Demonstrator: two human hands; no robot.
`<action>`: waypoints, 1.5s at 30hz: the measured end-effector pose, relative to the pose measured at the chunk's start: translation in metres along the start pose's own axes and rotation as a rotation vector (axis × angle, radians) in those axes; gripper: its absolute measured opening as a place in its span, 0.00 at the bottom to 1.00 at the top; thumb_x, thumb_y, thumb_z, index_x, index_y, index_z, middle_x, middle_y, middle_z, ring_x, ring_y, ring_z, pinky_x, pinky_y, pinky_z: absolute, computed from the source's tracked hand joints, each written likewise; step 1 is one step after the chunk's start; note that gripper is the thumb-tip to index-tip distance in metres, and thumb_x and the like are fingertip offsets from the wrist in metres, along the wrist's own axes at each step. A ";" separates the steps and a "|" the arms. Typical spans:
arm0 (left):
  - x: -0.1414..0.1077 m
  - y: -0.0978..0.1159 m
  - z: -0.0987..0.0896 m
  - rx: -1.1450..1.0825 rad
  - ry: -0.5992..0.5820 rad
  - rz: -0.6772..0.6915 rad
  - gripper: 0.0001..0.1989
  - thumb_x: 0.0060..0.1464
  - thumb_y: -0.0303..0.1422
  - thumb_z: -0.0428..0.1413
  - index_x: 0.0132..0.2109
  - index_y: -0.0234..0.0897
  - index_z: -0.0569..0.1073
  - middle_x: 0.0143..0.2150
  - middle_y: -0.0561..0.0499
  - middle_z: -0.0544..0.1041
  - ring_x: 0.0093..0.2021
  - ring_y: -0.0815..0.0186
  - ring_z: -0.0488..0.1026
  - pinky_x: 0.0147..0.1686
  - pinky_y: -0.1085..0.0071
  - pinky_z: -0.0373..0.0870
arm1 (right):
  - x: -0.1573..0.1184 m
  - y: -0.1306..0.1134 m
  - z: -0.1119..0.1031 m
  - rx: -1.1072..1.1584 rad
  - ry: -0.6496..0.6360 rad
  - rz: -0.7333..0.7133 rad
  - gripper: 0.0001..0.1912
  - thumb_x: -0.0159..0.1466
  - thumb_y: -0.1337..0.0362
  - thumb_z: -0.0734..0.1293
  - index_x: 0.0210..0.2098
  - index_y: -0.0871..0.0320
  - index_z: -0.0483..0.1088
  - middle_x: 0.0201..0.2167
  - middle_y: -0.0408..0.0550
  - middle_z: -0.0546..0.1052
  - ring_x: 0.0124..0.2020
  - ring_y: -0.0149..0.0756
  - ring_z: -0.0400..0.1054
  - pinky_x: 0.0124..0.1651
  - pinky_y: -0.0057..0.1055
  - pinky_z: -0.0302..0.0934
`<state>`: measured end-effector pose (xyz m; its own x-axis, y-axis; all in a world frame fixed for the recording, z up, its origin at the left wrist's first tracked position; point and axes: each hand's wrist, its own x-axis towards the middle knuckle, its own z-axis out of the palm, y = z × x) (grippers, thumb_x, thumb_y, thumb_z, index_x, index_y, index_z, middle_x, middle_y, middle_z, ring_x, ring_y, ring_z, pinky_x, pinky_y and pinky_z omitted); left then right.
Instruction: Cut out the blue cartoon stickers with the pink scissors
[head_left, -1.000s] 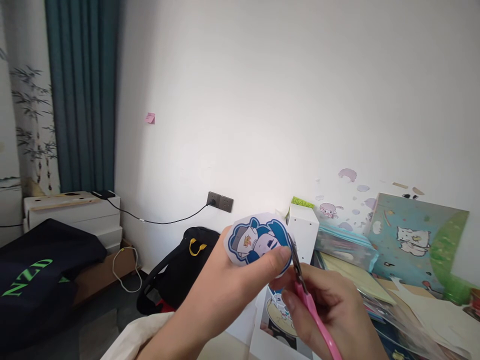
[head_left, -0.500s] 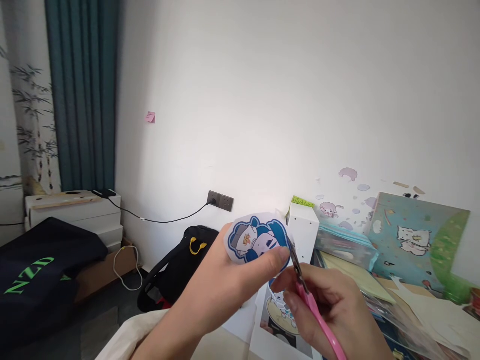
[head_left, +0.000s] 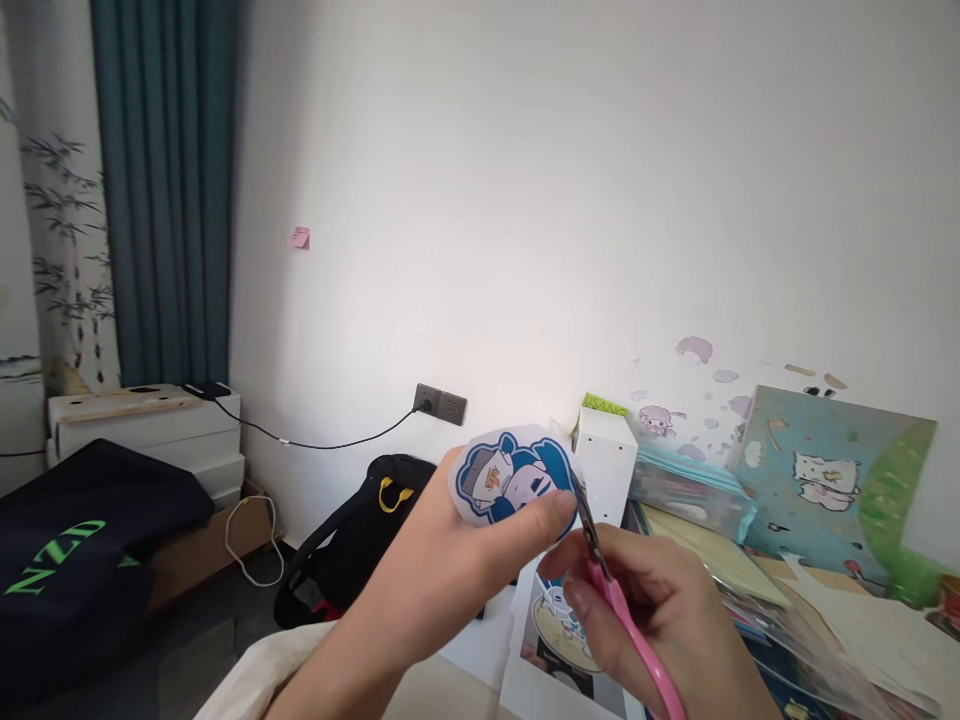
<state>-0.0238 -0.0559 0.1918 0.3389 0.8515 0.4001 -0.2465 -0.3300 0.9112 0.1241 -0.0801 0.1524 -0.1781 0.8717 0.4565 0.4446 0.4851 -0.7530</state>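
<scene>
- Left hand [head_left: 472, 565] pinches the paper cutout [head_left: 487, 478] under its thumb;
- right hand [head_left: 667, 605] curls round pink scissors [head_left: 624, 612], blades at the cutout's edge beside that thumb;
- a slip or hasty turn could nick skin or spoil the cutout.

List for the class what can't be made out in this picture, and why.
All in the head view:
- Paper cutout: part of its drawing, behind the left hand.
- Scissors: much of the handles, behind the right hand and past the bottom edge.
- Printed sheet: its right part, behind the right hand.
- Pink note: any writing, too small.
</scene>
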 end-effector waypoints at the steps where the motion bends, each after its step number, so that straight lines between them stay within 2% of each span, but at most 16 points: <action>1: 0.001 -0.001 -0.001 0.002 0.011 0.015 0.15 0.45 0.36 0.60 0.19 0.36 0.63 0.17 0.56 0.60 0.19 0.73 0.54 0.18 0.76 0.50 | 0.001 0.001 0.000 -0.009 0.003 -0.014 0.07 0.56 0.66 0.62 0.28 0.59 0.72 0.16 0.37 0.56 0.18 0.27 0.47 0.20 0.25 0.43; 4: 0.005 -0.005 -0.003 -0.007 0.004 0.053 0.14 0.45 0.37 0.60 0.22 0.35 0.66 0.19 0.56 0.61 0.21 0.72 0.56 0.22 0.76 0.54 | 0.003 0.003 0.001 0.010 0.018 0.000 0.06 0.57 0.65 0.62 0.28 0.59 0.70 0.17 0.37 0.55 0.19 0.27 0.46 0.21 0.26 0.43; 8: 0.013 -0.008 -0.007 0.011 -0.023 0.048 0.11 0.45 0.38 0.61 0.27 0.35 0.70 0.23 0.54 0.67 0.26 0.69 0.63 0.27 0.75 0.58 | 0.007 0.002 -0.002 0.091 0.047 0.089 0.06 0.58 0.63 0.63 0.30 0.59 0.69 0.18 0.36 0.53 0.19 0.27 0.44 0.21 0.26 0.40; 11: 0.019 -0.007 -0.010 -0.006 -0.014 0.086 0.09 0.46 0.36 0.61 0.30 0.35 0.71 0.27 0.53 0.71 0.29 0.68 0.65 0.30 0.75 0.61 | 0.007 0.000 -0.007 0.156 0.091 0.072 0.06 0.58 0.63 0.63 0.30 0.60 0.69 0.19 0.35 0.52 0.20 0.26 0.42 0.21 0.27 0.39; 14: 0.022 -0.005 -0.012 -0.009 -0.061 0.108 0.08 0.50 0.35 0.59 0.34 0.35 0.72 0.28 0.53 0.71 0.28 0.69 0.65 0.30 0.76 0.62 | 0.006 0.000 -0.012 0.211 0.145 0.067 0.07 0.60 0.61 0.64 0.31 0.59 0.69 0.20 0.36 0.53 0.21 0.27 0.43 0.22 0.27 0.39; 19: 0.024 -0.009 -0.012 0.028 -0.020 0.124 0.10 0.51 0.38 0.59 0.36 0.36 0.73 0.29 0.51 0.71 0.28 0.69 0.64 0.30 0.76 0.62 | 0.005 -0.002 -0.019 0.252 0.164 0.054 0.09 0.60 0.59 0.65 0.30 0.59 0.68 0.20 0.35 0.53 0.20 0.26 0.42 0.22 0.26 0.38; 24: 0.027 -0.026 -0.010 0.122 -0.002 0.121 0.14 0.51 0.41 0.58 0.43 0.38 0.74 0.36 0.48 0.74 0.35 0.65 0.69 0.33 0.75 0.64 | 0.003 -0.007 -0.032 0.311 0.148 0.010 0.09 0.61 0.60 0.64 0.32 0.60 0.69 0.19 0.36 0.54 0.20 0.26 0.43 0.22 0.27 0.38; 27: 0.029 -0.037 -0.005 0.185 -0.090 0.181 0.11 0.53 0.37 0.58 0.42 0.38 0.73 0.37 0.48 0.74 0.38 0.65 0.69 0.37 0.75 0.65 | -0.001 -0.010 -0.044 0.395 0.146 -0.019 0.07 0.61 0.63 0.63 0.33 0.59 0.69 0.18 0.35 0.53 0.19 0.26 0.43 0.21 0.26 0.39; 29: 0.028 -0.042 -0.001 0.163 -0.169 0.199 0.14 0.50 0.39 0.60 0.42 0.37 0.72 0.38 0.47 0.73 0.35 0.66 0.69 0.32 0.75 0.65 | -0.004 -0.010 -0.051 0.425 0.144 -0.041 0.04 0.61 0.66 0.63 0.33 0.59 0.69 0.18 0.35 0.53 0.20 0.26 0.44 0.21 0.26 0.40; 35: 0.018 -0.042 0.014 0.238 -0.206 0.185 0.17 0.46 0.40 0.63 0.42 0.39 0.72 0.39 0.46 0.71 0.38 0.64 0.68 0.34 0.74 0.66 | -0.011 -0.013 -0.064 0.483 0.143 -0.080 0.04 0.61 0.69 0.62 0.33 0.58 0.68 0.17 0.34 0.54 0.20 0.26 0.45 0.21 0.25 0.41; 38: 0.017 -0.042 0.016 0.196 -0.225 0.196 0.16 0.47 0.38 0.63 0.43 0.40 0.71 0.40 0.48 0.71 0.38 0.65 0.68 0.34 0.75 0.65 | -0.011 -0.017 -0.059 0.443 0.132 -0.117 0.04 0.61 0.70 0.63 0.33 0.58 0.70 0.17 0.34 0.55 0.20 0.26 0.45 0.22 0.25 0.42; 40: 0.019 -0.049 0.015 0.159 -0.230 0.197 0.17 0.46 0.37 0.63 0.43 0.40 0.71 0.39 0.49 0.71 0.37 0.66 0.68 0.33 0.75 0.65 | -0.010 -0.012 -0.050 0.416 0.170 -0.108 0.05 0.59 0.71 0.63 0.32 0.58 0.70 0.18 0.34 0.55 0.20 0.26 0.44 0.22 0.25 0.42; 42: 0.021 -0.065 0.014 0.113 -0.195 0.180 0.16 0.46 0.36 0.63 0.42 0.39 0.70 0.38 0.49 0.71 0.36 0.67 0.67 0.33 0.75 0.65 | -0.011 0.002 -0.035 0.405 0.234 -0.062 0.05 0.58 0.72 0.64 0.31 0.58 0.70 0.18 0.34 0.55 0.20 0.26 0.44 0.22 0.25 0.41; 45: 0.016 -0.103 0.008 0.045 -0.206 0.087 0.16 0.45 0.34 0.64 0.40 0.38 0.69 0.37 0.49 0.71 0.36 0.67 0.67 0.32 0.74 0.65 | -0.023 0.043 -0.010 0.393 0.290 0.063 0.01 0.58 0.69 0.64 0.30 0.59 0.68 0.16 0.33 0.54 0.19 0.25 0.43 0.21 0.25 0.40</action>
<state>0.0145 -0.0122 0.1052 0.4976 0.7196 0.4844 -0.2439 -0.4198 0.8742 0.1558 -0.0804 0.1145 0.1152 0.8722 0.4753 0.0720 0.4699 -0.8798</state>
